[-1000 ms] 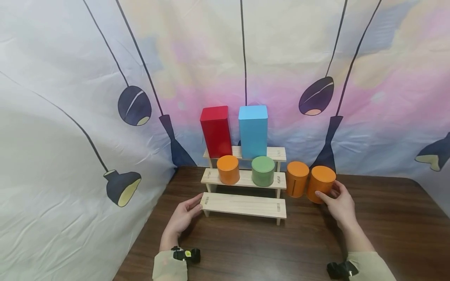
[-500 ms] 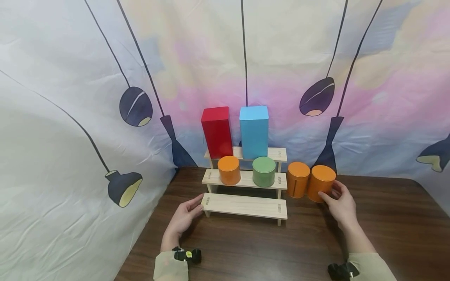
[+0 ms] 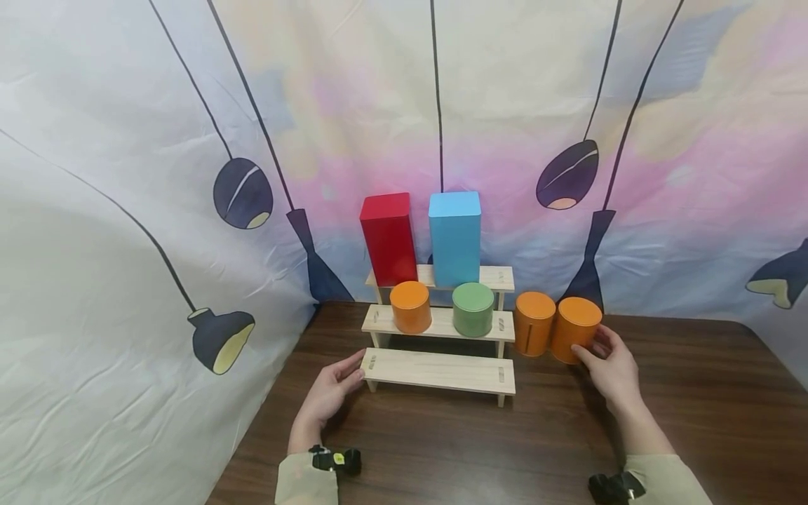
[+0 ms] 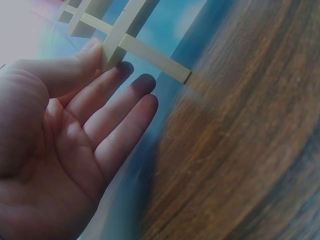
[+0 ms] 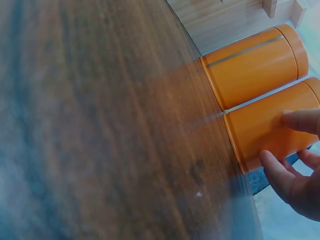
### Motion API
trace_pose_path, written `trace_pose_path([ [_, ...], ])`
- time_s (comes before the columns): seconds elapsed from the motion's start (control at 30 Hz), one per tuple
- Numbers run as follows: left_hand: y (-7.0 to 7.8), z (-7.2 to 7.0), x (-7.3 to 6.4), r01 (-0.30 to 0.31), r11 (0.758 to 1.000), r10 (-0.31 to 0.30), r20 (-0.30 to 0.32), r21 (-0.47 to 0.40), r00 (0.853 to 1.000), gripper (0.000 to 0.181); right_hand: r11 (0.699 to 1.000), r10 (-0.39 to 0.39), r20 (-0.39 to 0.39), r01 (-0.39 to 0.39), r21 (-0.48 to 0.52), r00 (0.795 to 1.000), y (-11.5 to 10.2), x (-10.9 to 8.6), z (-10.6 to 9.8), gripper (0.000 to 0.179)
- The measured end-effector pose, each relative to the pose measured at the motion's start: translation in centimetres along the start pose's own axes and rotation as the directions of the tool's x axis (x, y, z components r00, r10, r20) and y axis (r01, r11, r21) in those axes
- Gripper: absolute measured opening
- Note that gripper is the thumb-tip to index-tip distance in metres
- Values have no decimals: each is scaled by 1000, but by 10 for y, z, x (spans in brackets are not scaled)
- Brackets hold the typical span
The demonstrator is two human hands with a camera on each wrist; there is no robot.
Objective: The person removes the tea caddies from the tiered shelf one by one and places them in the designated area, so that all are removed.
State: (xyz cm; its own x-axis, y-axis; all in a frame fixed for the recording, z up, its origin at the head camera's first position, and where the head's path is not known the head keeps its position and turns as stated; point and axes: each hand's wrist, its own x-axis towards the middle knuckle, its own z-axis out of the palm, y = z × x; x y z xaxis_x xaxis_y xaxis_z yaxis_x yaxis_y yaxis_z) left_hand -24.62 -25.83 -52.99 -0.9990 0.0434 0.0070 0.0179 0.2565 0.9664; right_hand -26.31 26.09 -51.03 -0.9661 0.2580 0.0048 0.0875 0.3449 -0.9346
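Observation:
A three-step wooden display stand [image 3: 442, 370] is on the dark table. My left hand [image 3: 331, 387] pinches the left end of its lowest step between thumb and forefinger; the other fingers [image 4: 127, 135] extend loosely below the board. At the right, my right hand [image 3: 611, 365] holds an orange round tin [image 3: 576, 328] by its side, thumb in front. This tin is upright on the table, close beside another orange tin [image 3: 534, 324] with a seam down its side. On the middle step are a shorter orange tin [image 3: 411, 308] and a green tin [image 3: 473, 310].
On the top step stand a tall red box-shaped tin [image 3: 388, 240] and a tall light blue one [image 3: 455, 238]. Behind the table hangs a cloth backdrop [image 3: 499, 105] printed with lamps. The brown wooden table [image 3: 467, 449] extends in front and to the right.

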Motion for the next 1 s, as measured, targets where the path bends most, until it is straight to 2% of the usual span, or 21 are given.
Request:
trace_pose_path([
  [0.67, 1, 0, -2, -4, 1000, 4, 5, -3, 1000, 48, 999, 16, 26, -17, 36, 1000, -5, -2, -5, 84],
  [0.83, 3, 0, -3, -4, 1000, 4, 9, -8, 1000, 48, 999, -7, -1, 7, 40, 1000, -6, -4, -5, 89],
  [1.0, 4, 0, -4, -7, 1000, 7, 9, -13, 1000, 48, 998, -38, -77, 41, 41, 996, -11, -5, -5, 95],
])
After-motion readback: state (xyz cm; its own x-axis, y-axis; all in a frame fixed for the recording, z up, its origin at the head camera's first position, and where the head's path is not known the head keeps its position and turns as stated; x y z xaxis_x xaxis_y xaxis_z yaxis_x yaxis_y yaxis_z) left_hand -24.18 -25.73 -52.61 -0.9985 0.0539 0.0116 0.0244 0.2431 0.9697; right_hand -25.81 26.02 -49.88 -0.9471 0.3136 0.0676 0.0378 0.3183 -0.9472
